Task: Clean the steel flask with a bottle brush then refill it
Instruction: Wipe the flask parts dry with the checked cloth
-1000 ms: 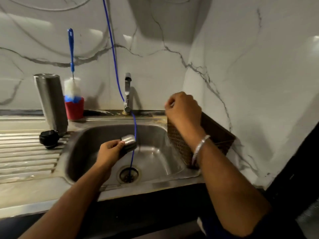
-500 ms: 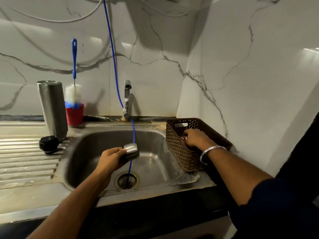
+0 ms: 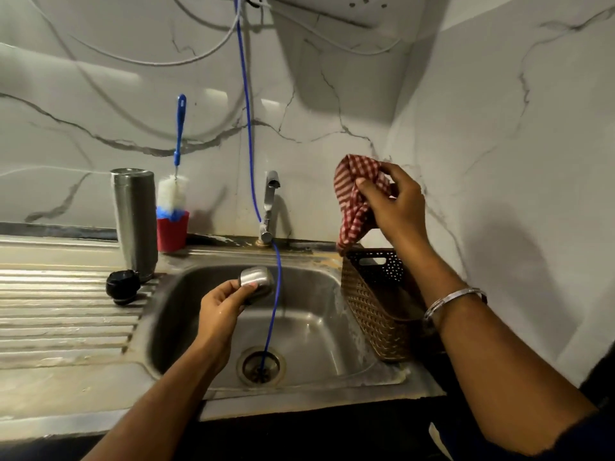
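Observation:
The steel flask [image 3: 134, 221] stands upright and uncapped on the drainboard, left of the sink. Its black stopper [image 3: 122, 287] lies just in front of it. A bottle brush [image 3: 175, 181] with a blue handle and white bristles stands in a red cup [image 3: 172, 231] beside the flask. My left hand [image 3: 223, 311] holds a small steel cup lid [image 3: 258, 282] over the sink basin [image 3: 309, 327]. My right hand [image 3: 396, 204] is raised above the brown basket [image 3: 369, 307], gripping a red-and-white checked cloth [image 3: 352, 201] that hangs down.
A steel tap [image 3: 270, 204] rises behind the basin. A thin blue hose [image 3: 276, 294] runs down from above into the drain [image 3: 261, 365]. The ridged drainboard [image 3: 63, 314] lies at the left. Marble walls close in behind and at the right.
My right hand went down into the basket and has come up holding the checked cloth. My left hand has kept the steel lid over the sink.

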